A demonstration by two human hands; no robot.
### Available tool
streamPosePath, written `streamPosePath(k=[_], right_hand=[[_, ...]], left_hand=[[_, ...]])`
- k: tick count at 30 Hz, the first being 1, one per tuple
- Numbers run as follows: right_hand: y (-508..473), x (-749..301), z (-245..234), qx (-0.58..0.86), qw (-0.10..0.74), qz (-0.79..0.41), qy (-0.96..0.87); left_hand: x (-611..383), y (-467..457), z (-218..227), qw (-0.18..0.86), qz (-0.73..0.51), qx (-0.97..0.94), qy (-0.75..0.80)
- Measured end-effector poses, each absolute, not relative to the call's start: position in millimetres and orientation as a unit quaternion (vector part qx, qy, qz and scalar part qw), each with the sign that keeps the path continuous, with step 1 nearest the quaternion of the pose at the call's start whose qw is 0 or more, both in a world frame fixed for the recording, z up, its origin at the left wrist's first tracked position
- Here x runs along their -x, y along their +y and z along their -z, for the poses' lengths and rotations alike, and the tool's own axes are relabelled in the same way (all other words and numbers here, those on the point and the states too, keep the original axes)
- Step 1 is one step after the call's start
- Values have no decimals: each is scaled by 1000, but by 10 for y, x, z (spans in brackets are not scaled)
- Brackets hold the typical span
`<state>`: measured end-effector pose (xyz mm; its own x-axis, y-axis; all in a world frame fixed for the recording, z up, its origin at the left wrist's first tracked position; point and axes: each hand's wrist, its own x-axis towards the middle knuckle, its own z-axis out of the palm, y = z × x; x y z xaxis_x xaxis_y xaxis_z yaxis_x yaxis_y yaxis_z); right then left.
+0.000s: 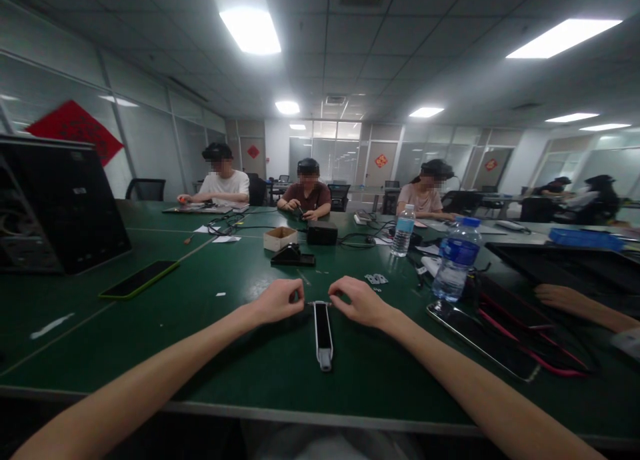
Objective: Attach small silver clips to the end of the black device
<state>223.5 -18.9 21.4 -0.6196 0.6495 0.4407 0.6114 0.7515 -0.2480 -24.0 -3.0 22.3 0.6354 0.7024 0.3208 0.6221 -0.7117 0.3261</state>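
Observation:
A narrow black device with a white frame and a grey end lies on the green table, pointing toward me. Thin short pieces stick out sideways at its far end. My left hand is curled just left of that end, thumb and fingers pinched together. On the other side, my right hand is also bent into a pinch, its fingertips close to the right projection. Whatever lies between the fingertips is too small to make out. Several small grey metal plates lie beyond my right hand.
Ahead stand a small open box, a black stand and a black box. To the right are water bottles, phones and another person's hand. A green-edged phone and computer case occupy the left.

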Motion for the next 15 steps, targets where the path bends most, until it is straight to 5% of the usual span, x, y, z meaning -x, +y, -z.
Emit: streamPosePath(k=[15], right_hand=[[-56,-2333,-109,367,162,-62,-914]], left_hand=[[262,7,-218,154,-165,-901,370]])
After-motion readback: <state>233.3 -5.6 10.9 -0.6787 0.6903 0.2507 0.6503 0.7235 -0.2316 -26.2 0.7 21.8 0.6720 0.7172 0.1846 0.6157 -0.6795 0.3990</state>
